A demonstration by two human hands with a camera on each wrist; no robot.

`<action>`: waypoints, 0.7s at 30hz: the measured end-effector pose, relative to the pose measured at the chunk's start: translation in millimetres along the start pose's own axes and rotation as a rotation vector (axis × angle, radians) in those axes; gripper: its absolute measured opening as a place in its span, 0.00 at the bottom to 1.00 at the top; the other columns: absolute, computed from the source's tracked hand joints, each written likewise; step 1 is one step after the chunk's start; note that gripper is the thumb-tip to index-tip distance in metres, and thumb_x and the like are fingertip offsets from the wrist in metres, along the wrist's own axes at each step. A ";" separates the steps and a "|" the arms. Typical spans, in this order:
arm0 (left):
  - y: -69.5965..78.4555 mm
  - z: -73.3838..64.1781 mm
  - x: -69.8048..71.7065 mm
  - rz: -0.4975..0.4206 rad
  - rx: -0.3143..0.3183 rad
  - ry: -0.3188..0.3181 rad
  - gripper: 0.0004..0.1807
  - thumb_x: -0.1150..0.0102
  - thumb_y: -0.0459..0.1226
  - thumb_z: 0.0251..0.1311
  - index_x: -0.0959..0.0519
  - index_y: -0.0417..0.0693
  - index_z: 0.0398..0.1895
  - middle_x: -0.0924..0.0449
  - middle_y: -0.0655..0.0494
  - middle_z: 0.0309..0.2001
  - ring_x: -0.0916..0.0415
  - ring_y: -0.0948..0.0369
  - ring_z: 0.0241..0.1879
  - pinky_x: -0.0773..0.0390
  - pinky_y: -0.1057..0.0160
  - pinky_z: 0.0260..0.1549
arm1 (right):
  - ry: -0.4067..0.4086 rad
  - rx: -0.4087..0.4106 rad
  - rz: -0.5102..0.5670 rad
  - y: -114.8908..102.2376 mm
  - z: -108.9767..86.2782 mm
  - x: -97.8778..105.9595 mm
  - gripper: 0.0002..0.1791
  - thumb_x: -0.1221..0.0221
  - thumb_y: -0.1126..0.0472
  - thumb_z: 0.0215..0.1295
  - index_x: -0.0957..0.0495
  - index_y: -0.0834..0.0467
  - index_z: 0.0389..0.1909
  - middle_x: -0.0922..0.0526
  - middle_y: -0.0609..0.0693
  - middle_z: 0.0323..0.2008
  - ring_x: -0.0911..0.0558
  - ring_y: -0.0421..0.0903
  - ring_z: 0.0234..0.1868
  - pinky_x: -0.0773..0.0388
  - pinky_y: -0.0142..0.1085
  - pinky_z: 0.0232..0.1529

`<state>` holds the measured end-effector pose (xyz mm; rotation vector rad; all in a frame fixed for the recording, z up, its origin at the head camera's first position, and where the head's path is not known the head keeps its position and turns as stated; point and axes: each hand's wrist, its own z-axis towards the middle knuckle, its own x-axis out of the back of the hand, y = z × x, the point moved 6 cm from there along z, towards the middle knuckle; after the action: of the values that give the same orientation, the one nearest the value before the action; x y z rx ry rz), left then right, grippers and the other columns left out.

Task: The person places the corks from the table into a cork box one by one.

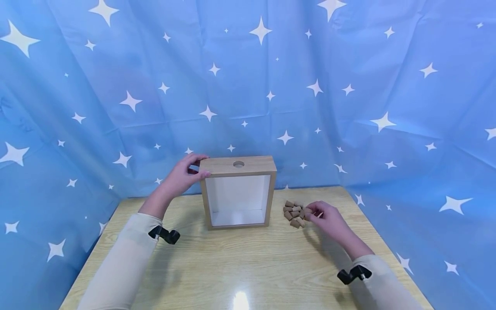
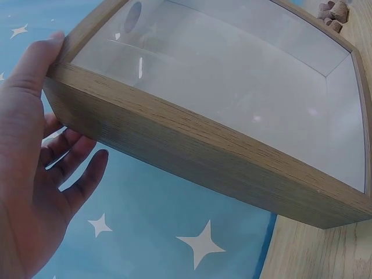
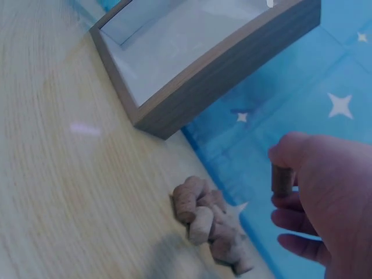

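Curtain, blue with white stars, hangs behind a wooden table, where a wood-framed box stands, gripped at its top left corner by the left hand, while the right hand, just beside a heap of corks right of the box, pinches a single cork.

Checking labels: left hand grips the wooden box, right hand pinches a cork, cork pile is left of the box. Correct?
One error: the cork pile is right of the wooden box; head view shows it. Left hand grips the box, right hand pinches a cork, as stated.
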<state>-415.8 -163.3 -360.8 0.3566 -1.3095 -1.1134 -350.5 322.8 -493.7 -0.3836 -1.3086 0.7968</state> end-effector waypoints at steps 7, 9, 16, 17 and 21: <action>0.3 -0.5 -0.7 -0.008 -0.012 -0.001 0.34 0.29 0.51 0.76 0.26 0.49 0.79 0.26 0.47 0.66 0.26 0.45 0.64 0.21 0.40 0.66 | 0.010 0.018 0.012 -8.9 1.1 6.0 0.12 0.30 0.59 0.78 0.13 0.61 0.55 0.12 0.47 0.38 0.16 0.46 0.38 0.18 0.36 0.37; 0.8 -1.1 -0.1 -0.009 -0.011 -0.002 0.35 0.29 0.51 0.77 0.26 0.49 0.80 0.26 0.46 0.66 0.25 0.45 0.64 0.21 0.40 0.66 | 0.007 0.025 0.005 -11.1 2.2 6.3 0.12 0.31 0.59 0.79 0.14 0.60 0.55 0.12 0.47 0.38 0.16 0.45 0.39 0.18 0.36 0.38; -1.1 -1.7 0.0 -0.011 0.007 -0.008 0.35 0.29 0.51 0.76 0.26 0.51 0.80 0.26 0.46 0.65 0.25 0.46 0.64 0.20 0.40 0.66 | -0.011 0.027 -0.008 -20.4 4.1 8.6 0.14 0.33 0.61 0.80 0.17 0.64 0.59 0.10 0.56 0.44 0.13 0.47 0.43 0.15 0.39 0.43; -0.9 -1.8 -0.4 -0.013 0.007 -0.011 0.35 0.29 0.51 0.76 0.26 0.51 0.80 0.27 0.46 0.65 0.26 0.46 0.64 0.21 0.39 0.66 | -0.012 0.028 -0.006 -22.0 4.5 9.8 0.14 0.33 0.61 0.79 0.17 0.64 0.59 0.10 0.55 0.44 0.13 0.48 0.44 0.14 0.40 0.44; -0.3 -1.1 -0.6 -0.014 0.003 -0.012 0.34 0.30 0.51 0.77 0.26 0.52 0.80 0.27 0.45 0.66 0.28 0.47 0.66 0.22 0.39 0.68 | 0.002 0.050 -0.011 -29.5 9.1 15.4 0.14 0.34 0.62 0.79 0.17 0.63 0.59 0.10 0.54 0.45 0.12 0.51 0.46 0.14 0.42 0.45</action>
<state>-414.9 -163.4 -361.7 0.3623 -1.3213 -1.1264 -349.5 312.0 -461.0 -0.3373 -1.2859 0.8180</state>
